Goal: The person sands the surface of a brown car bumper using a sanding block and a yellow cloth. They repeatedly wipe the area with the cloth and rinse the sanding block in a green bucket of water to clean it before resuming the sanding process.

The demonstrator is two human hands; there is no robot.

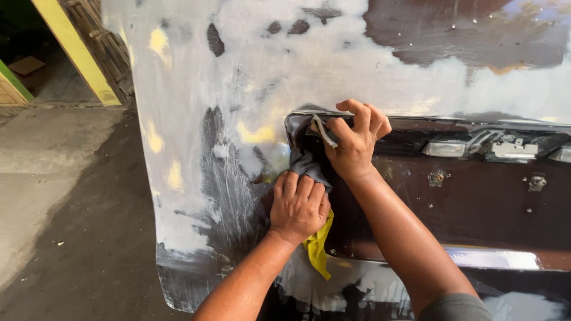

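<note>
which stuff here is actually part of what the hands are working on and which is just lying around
In use:
left hand pressing a grey and yellow cloth on the panel
right hand holding a folded strip, likely sandpaper, at the recess edge
filler-patched car panel

Lying about:
cardboard box in the doorway
yellow post
scraps on the concrete floor

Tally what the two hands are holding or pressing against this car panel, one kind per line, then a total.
Grey cloths: 1, under the left hand, cloth at
Yellow cloths: 1, hanging below that hand
Folded abrasive sheets: 1, pinched in the right hand
Total: 3
</note>
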